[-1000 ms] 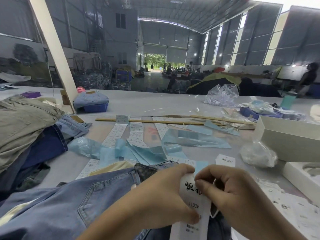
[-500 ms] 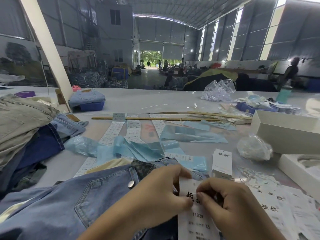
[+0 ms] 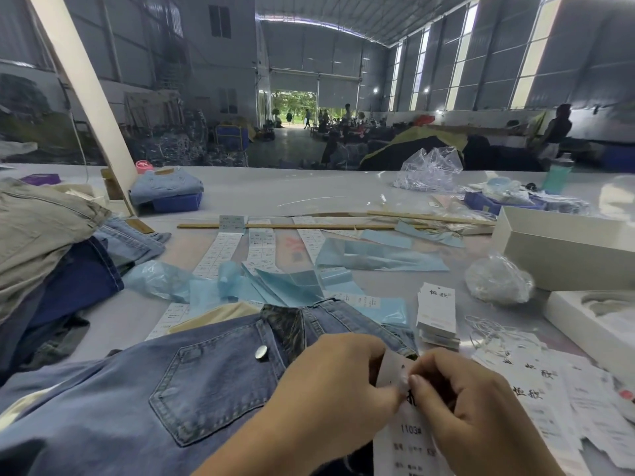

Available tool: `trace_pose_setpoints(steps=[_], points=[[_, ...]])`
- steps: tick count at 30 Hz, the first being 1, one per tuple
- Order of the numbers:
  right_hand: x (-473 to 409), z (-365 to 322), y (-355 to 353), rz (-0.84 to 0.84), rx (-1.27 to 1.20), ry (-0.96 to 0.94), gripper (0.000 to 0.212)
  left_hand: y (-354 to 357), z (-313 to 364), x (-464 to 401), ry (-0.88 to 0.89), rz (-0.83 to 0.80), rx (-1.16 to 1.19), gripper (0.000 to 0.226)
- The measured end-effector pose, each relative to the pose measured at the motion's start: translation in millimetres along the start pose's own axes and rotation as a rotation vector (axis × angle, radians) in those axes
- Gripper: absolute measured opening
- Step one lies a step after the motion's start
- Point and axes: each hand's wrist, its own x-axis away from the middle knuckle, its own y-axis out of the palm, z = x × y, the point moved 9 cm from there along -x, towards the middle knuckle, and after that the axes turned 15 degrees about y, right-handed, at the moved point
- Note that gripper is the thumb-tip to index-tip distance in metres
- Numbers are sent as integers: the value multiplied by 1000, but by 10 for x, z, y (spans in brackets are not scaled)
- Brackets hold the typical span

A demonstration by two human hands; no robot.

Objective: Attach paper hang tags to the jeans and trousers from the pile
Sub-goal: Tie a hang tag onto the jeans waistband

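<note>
Blue jeans (image 3: 144,400) lie across the near table, a metal button showing by the waistband. My left hand (image 3: 330,396) and my right hand (image 3: 467,410) meet over the waistband, both pinching the top of a white paper hang tag (image 3: 409,438) printed with black characters and "1103". A neat stack of white hang tags (image 3: 437,312) stands just beyond my right hand. More loose tags (image 3: 549,396) are spread at the right. A pile of jeans and trousers (image 3: 51,249) rises at the left.
Light blue plastic sheets (image 3: 281,286) and label strips (image 3: 220,249) cover the table's middle, behind them a wooden stick (image 3: 295,227). White boxes (image 3: 563,255) and a clear bag (image 3: 498,280) sit at the right. Folded jeans on a blue box (image 3: 166,194) lie far left. A person stands far right.
Both hands with the tag have dropped lower and nearer in view. The jeans' button and the tag stack have come fully into sight.
</note>
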Motion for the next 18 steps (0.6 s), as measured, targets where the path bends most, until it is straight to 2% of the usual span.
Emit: trace_pose_setpoints(steps=[4,12,18], points=[[14,14,-15,34,-26,6,19,-1,-16,-14,-27,5,-5,27],[67,-25,-51,188,-45,-52,21,0,25,31,29,15,-7,25],[72,-70,-89,174,-104,-117,11,-29,131,12,101,23,-147,21]])
